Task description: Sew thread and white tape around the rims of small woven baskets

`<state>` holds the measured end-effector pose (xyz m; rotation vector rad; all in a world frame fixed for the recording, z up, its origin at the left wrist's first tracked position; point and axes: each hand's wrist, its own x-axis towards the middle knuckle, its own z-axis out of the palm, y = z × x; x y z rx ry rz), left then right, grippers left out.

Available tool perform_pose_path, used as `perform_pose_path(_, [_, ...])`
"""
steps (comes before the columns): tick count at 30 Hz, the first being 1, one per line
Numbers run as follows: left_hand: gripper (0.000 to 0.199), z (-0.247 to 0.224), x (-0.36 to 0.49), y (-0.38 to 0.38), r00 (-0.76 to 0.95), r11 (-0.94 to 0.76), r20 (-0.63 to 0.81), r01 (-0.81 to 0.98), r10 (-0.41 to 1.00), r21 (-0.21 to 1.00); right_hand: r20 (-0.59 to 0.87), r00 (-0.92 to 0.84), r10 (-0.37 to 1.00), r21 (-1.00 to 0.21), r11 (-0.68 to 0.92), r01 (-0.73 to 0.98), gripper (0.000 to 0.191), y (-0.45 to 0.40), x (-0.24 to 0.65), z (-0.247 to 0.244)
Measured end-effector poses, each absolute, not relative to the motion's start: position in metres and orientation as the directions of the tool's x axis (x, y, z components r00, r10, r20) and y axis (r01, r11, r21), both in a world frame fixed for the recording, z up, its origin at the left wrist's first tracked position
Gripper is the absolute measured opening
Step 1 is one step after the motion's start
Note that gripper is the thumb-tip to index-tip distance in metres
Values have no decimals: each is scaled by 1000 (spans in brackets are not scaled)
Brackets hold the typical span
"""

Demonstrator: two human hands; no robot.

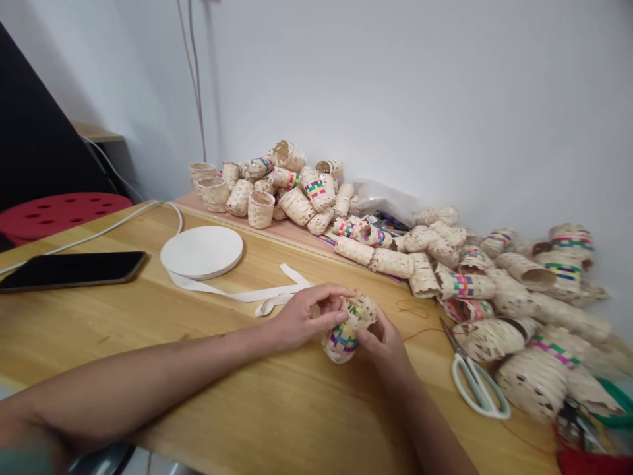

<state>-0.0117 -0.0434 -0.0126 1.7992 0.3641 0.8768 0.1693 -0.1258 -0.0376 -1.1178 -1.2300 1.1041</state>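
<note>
— White wall behind, wooden table in front. What sits on it?

— Heaps of woven baskets, pale strips with coloured bands, banked along the wall and spilling toward the right. Nearer me, a white tape roll lies flat with its loose end trailing toward the hands. A black phone lies at the table's left edge, with a white cable running just behind it.

— And the hands?

— Both are closed on one small woven basket, tilted, out in front of the person near the middle of the table. The left hand wraps its curled fingers over the upper side; the right hand pinches the near side with its fingertips. Whether the basket's lower end touches the wood, I can't tell.

— Anything close by?

— Red thread lies just beyond it, and white-handled scissors rest to the right.

— Any writing?

— None that I can read. The packets beside the plastic bag are too small to tell.
</note>
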Motion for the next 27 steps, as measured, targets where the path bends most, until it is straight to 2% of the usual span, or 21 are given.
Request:
perform_pose_path(5, [23, -11, -12, -42, 683, -419, 389, -132, 619, 898, 130, 38, 991, -991, 129, 36, 65, -127, 171, -41])
perform_pose_path(19, [22, -15, -7, -43, 678, -365, 333, -101, 655, 925, 101, 90, 991, -991, 93, 96, 67, -126, 167, -39])
perform_pose_path(21, [28, -15, -6, -40, 687, -361, 343, -124, 641, 924, 99, 132, 986, -992, 88, 87, 69, -127, 167, -39])
perform_pose_path(25, [54, 0, -20, -9, 689, -380, 385, -170, 614, 909, 172, 287, 942, -985, 157, 75, 76, -127, 170, -33])
perform_pose_path(27, [44, 13, -34, 14, 648, -476, 390, -49, 654, 878, 231, 351, 907, -972, 199, 124, 83, -124, 172, -31])
